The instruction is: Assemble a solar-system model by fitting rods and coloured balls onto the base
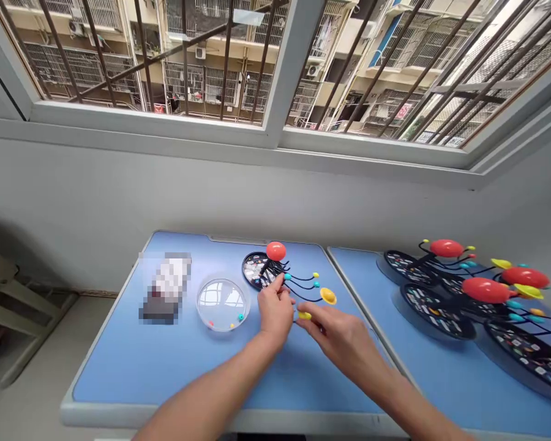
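A solar system model stands on the blue table, with a red ball [276, 250] above its round black base [251, 267]. Thin black arms reach out to the right, ending in small yellow and turquoise balls and a yellow ringed planet [328, 296]. My left hand [275, 311] is closed at the model's near side, its fingers gripping one of the arms. Close beside it, my right hand [342, 329] pinches a small yellow piece [304, 315] by the end of that arm. The fingers partly hide where the two meet.
Left of the model, a clear round dish [223, 305] holds a few small coloured balls. A blurred-out flat object [168, 288] lies farther left. Several similar models, one with a red ball [487, 290], crowd the right-hand table [445, 373]. A barred window stands behind.
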The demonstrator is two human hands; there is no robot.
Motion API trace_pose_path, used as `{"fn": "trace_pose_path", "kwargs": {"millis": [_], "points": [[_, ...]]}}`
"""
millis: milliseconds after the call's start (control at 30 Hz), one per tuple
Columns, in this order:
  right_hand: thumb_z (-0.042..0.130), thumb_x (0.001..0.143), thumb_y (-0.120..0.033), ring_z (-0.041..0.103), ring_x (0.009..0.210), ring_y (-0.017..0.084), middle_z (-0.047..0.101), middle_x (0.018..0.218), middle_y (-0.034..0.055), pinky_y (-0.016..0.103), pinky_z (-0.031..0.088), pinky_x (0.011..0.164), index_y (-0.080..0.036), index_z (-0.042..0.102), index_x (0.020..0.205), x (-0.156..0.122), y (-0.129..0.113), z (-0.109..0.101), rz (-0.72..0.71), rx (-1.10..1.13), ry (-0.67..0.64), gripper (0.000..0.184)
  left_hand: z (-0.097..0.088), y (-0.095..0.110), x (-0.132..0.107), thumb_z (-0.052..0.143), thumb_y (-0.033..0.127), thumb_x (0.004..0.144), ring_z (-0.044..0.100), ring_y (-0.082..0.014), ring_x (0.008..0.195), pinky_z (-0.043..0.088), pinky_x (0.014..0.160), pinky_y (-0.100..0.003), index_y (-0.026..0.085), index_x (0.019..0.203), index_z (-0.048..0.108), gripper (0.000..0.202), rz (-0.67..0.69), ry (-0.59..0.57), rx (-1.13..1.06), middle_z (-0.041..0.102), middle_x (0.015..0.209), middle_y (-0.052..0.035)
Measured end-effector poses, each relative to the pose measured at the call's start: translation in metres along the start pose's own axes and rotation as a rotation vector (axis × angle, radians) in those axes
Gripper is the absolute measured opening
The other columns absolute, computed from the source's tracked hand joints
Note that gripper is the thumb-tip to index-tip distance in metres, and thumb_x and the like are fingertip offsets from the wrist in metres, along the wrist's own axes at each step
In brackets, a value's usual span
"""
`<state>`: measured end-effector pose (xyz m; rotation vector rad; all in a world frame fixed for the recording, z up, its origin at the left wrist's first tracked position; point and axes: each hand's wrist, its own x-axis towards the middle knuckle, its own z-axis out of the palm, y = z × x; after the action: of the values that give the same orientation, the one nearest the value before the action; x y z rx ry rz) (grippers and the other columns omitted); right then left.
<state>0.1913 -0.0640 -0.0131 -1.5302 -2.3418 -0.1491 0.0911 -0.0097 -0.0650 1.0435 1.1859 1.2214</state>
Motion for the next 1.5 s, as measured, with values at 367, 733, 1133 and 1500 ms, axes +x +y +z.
{"fn": "trace_pose_path", "kwargs": {"millis": [367, 733, 1133, 1500], "points": [[0.032, 0.086, -0.033, 0.058, 0.05, 0.017, 0.067, 0.067, 0.0049, 0.025, 0.036, 0.043, -0.023, 0.065, 0.085, 0.004, 0.059, -0.004, 0.044, -0.176, 0.052, 0.035, -0.057, -0.01, -0.096, 0.04, 0.006, 0.071, 0.059, -0.0142, 0.063, 0.048, 0.063, -0.024, 0.021, 0.083, 0.071, 0.036, 0.228, -0.273, 0.427, 0.065, 0.068, -0.0035], [0.041, 0.084, -0.041, 0.057, 0.047, 0.015, 0.065, 0.062, 0.0024, 0.026, 0.043, 0.045, -0.024, 0.062, 0.099, -0.002, 0.042, -0.001, 0.066, 0.045, 0.26, 0.031, -0.151, -0.003, -0.082, 0.038, 0.013, 0.083, 0.054, -0.0131, 0.056, 0.041, 0.048, -0.021, 0.017, 0.109, 0.057, 0.032, 0.602, 0.112, 0.942, 0.057, 0.062, -0.0022], [0.041, 0.085, -0.023, 0.059, 0.054, 0.014, 0.065, 0.063, 0.0019, 0.023, 0.048, 0.05, -0.022, 0.064, 0.082, -0.002, -0.004, 0.03, 0.028, 0.47, -0.128, 0.023, -0.133, -0.017, -0.07, 0.041, 0.012, 0.083, 0.056, -0.0135, 0.057, 0.045, 0.05, -0.021, 0.017, 0.097, 0.06, 0.024, 0.631, -0.034, 0.858, 0.059, 0.063, -0.0026], [0.046, 0.084, -0.022, 0.057, 0.052, 0.012, 0.062, 0.06, -0.0001, 0.02, 0.046, 0.047, -0.022, 0.062, 0.08, -0.006, 0.008, 0.039, -0.021, 0.507, -0.077, 0.016, -0.161, 0.018, -0.066, 0.046, 0.002, 0.078, 0.056, -0.011, 0.068, 0.047, 0.059, -0.019, 0.016, 0.101, 0.059, 0.03, 0.698, 0.036, 0.741, 0.06, 0.077, -0.0047]]}}
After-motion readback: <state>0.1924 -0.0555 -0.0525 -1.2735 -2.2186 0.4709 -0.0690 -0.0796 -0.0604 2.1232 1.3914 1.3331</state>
